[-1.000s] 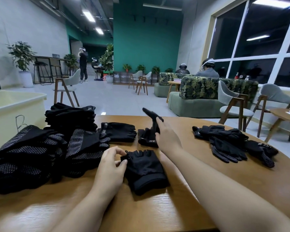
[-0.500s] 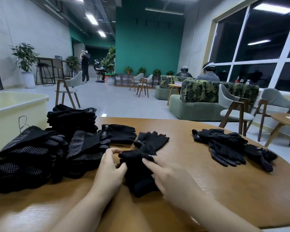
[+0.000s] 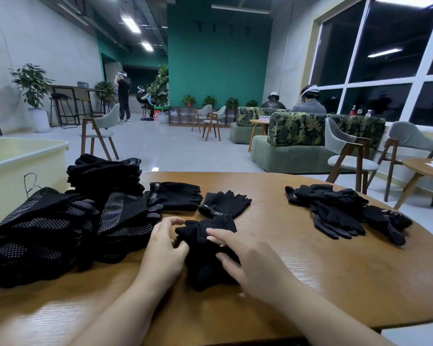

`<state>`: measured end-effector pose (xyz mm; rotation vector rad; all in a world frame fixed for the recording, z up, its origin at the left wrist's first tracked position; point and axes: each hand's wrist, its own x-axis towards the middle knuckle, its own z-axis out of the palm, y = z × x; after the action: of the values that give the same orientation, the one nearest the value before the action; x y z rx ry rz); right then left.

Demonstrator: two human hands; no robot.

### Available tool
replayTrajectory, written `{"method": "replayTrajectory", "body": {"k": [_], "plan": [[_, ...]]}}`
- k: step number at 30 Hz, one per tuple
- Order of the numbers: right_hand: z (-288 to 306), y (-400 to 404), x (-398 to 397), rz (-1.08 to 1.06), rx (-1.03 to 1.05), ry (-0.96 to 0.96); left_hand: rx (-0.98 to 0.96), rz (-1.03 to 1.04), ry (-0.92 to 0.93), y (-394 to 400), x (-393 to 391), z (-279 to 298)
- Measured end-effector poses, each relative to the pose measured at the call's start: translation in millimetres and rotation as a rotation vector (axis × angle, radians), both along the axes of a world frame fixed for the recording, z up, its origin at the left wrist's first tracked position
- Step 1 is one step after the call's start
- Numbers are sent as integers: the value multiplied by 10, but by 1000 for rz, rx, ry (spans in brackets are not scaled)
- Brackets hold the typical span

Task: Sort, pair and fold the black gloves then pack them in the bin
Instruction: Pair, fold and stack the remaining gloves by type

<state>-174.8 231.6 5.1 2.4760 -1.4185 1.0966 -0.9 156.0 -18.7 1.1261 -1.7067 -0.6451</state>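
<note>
A bunched black glove bundle lies on the wooden table right in front of me. My left hand holds its left edge with curled fingers. My right hand lies on top of it, fingers straight and pressing down. Just beyond are two flat fingerless gloves, one in the middle and one to its left. At the left sit a stack of folded gloves and a pile of dotted gloves. A loose heap of gloves lies at the right. The cream bin stands at the far left.
Beyond the table's far edge is open floor with chairs, a green sofa and seated people. Another chair and a small side table stand close on the right.
My right hand let go of the glove it had lifted farther back and came down onto the near glove bundle, which now looks thicker and bunched. My left hand stayed at its left edge.
</note>
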Motion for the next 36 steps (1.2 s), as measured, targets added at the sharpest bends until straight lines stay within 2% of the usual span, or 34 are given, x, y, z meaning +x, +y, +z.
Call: {"method": "replayTrajectory", "body": {"k": [3, 7, 10, 13, 16, 19, 24, 31, 36], "plan": [[14, 28, 16, 9, -35, 62, -27, -10, -33, 13, 4, 3], [-18, 59, 9, 59, 157, 91, -44, -5, -45, 13, -1, -1], [-53, 49, -13, 66, 213, 60, -119, 20, -126, 78, -12, 47], [-82, 44, -43, 51, 291, 72, -279, -142, -236, 166, 51, 114], [-107, 61, -81, -9, 338, 61, -194, -366, -393, 259, 160, 131], [-112, 100, -112, -81, 416, 3, -178, -407, -549, 264, 263, 108], [-102, 130, -109, -94, 490, -22, -129, -411, -479, 283, 247, 147], [-133, 128, -112, -115, 516, -40, -234, -350, -631, 235, 197, 154], [-127, 130, -107, -118, 493, -85, -247, -355, -481, 232, 211, 150]]}}
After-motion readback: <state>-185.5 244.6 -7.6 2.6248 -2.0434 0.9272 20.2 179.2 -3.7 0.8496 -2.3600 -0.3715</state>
